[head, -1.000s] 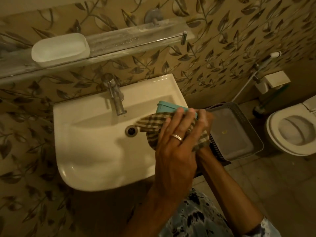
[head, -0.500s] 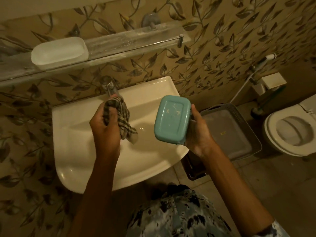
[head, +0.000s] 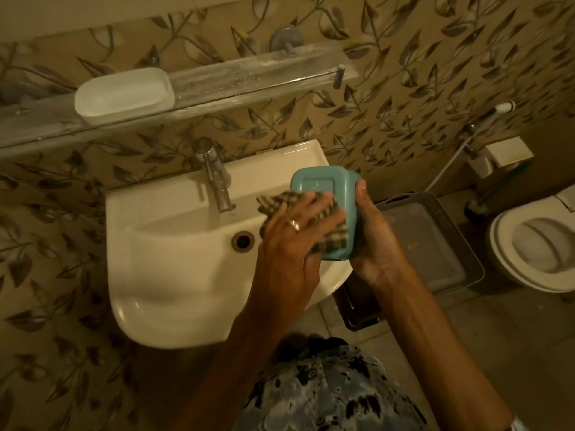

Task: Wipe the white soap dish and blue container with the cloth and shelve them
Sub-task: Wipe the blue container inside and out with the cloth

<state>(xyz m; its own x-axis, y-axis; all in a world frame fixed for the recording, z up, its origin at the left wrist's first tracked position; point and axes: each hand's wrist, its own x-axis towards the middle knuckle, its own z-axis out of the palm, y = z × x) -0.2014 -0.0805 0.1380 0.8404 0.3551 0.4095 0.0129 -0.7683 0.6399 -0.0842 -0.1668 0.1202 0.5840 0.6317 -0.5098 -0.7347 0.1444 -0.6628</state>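
Above the right side of the sink, my right hand (head: 373, 241) grips the blue container (head: 320, 183) from its right side, its flat base facing me. My left hand (head: 289, 244), a ring on one finger, presses the checked cloth (head: 333, 241) flat against the container's lower half. The cloth hides most of that face. The white soap dish (head: 124, 96) sits on the glass shelf (head: 249, 77) at the left, above the tap.
A white sink (head: 174, 259) with a chrome tap (head: 217, 181) is below the shelf. A grey basket (head: 435, 244) stands on the floor right of the sink. A toilet (head: 538, 244) is at the far right. Leaf-patterned tiles cover the wall.
Half a second ago my left hand held the cloth away over the sink. It has come back right and pressed the cloth onto the blue container again.
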